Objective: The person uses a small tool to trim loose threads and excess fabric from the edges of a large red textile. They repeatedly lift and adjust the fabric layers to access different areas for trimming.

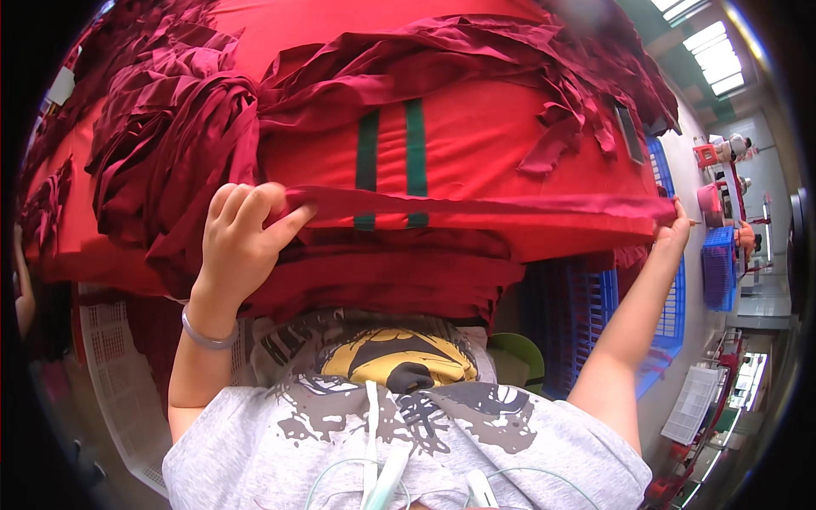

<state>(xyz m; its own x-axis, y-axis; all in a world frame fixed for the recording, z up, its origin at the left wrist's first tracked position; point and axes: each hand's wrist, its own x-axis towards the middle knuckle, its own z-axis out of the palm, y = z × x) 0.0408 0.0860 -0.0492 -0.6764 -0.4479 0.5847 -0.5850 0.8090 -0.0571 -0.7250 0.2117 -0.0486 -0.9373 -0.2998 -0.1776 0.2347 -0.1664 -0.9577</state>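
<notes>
A long, narrow dark-red fabric strip (484, 206) runs taut from side to side above the red-covered table (484, 144). My left hand (242, 234) grips its left part, thumb and forefinger closed on the cloth. Far to the right, my right hand (674, 228) pinches the strip's other end past the table's right corner. Beside my left hand lies a big tangled heap of dark-red strips (183, 144). Between my arms, more strips (382, 272) hang in layers over the table's near edge. Two dark green bands (416, 161) cross the red cover beneath the taut strip.
A twisted run of strips (399, 64) crosses the table's far part. A dark flat object (629, 134) lies at its right edge. Blue plastic crates (586, 319) stand below on the right, a white basket (119, 374) on the left. Another person's arm (24, 276) shows at the far left.
</notes>
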